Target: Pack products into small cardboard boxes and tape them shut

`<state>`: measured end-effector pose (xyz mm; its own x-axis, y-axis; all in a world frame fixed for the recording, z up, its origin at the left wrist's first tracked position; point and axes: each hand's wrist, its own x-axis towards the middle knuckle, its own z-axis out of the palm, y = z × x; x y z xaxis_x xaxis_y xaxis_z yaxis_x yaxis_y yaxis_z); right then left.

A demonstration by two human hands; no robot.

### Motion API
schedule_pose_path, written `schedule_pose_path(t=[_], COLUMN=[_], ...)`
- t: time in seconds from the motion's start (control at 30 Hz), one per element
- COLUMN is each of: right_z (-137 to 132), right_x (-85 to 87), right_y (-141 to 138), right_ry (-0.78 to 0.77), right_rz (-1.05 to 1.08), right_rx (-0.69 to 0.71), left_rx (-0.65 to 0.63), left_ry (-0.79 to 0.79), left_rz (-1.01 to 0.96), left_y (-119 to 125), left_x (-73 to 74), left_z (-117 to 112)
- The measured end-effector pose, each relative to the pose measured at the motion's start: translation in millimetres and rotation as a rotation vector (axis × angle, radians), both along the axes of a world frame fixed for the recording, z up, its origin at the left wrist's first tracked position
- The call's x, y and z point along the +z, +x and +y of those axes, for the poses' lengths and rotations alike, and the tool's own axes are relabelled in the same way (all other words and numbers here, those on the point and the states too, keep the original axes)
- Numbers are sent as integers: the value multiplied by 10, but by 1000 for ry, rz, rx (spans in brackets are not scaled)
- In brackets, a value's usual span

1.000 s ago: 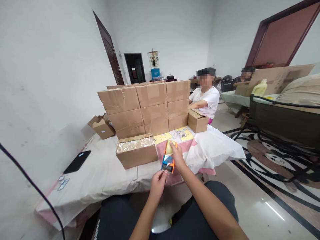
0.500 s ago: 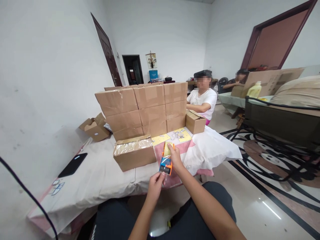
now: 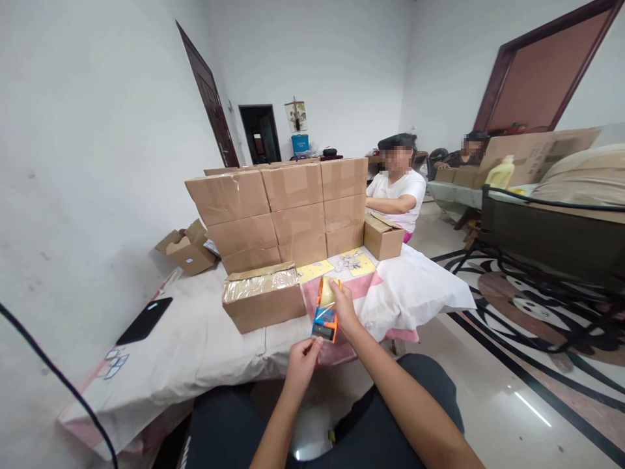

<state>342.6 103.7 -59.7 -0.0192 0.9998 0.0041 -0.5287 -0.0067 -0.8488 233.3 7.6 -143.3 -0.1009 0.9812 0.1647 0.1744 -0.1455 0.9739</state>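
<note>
My right hand (image 3: 346, 307) is wrapped round an orange and blue tape dispenser (image 3: 324, 315) with a yellowish roll in it, held just over the table's front edge. At the dispenser's near end, the fingers of my left hand (image 3: 303, 359) are pinched together; a bit of clear tape seems to be between them, though it is too small to be sure. Left of the dispenser, a cardboard box (image 3: 263, 302) with shiny tape along its top stands on the cloth-covered table. Neither hand touches that box.
Stacked cardboard boxes (image 3: 297, 212) form a wall behind. A smaller box (image 3: 383, 238) stands at their right, beside a seated person (image 3: 398, 185). An open carton (image 3: 189, 253) and a black flat tablet-like object (image 3: 145, 322) lie left on the tablecloth (image 3: 195, 345). Another person sits at the far right table.
Both hands and the tape dispenser stay almost in place. The whole view has shifted slightly. The far person's arm has moved, and small boxes now show before them.
</note>
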Motion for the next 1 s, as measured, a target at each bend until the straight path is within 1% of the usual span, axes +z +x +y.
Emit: schedule_pose_path(t=[0.17, 0.33, 0.57, 0.7, 0.9, 1.0], right_z=[-34, -26, 34, 22, -19, -22], right_x=[11, 15, 2, 29, 63, 65], right_y=[-8, -11, 14, 24, 9, 5], right_ry=[-17, -32, -41, -44, -33, -40], right_rz=[13, 31, 76, 87, 96, 92], right_rx=[-17, -24, -59, -39, -58, -39], left_rx=[21, 73, 76, 44, 40, 56], left_ry=[20, 40, 63, 54, 34, 38], left_rz=[41, 76, 86, 68, 46, 46], left_y=[-11, 14, 43, 33, 16, 29], left_x=[-6, -8, 96, 153, 175, 183], left_z=[-7, -13, -30, -43, -43, -38])
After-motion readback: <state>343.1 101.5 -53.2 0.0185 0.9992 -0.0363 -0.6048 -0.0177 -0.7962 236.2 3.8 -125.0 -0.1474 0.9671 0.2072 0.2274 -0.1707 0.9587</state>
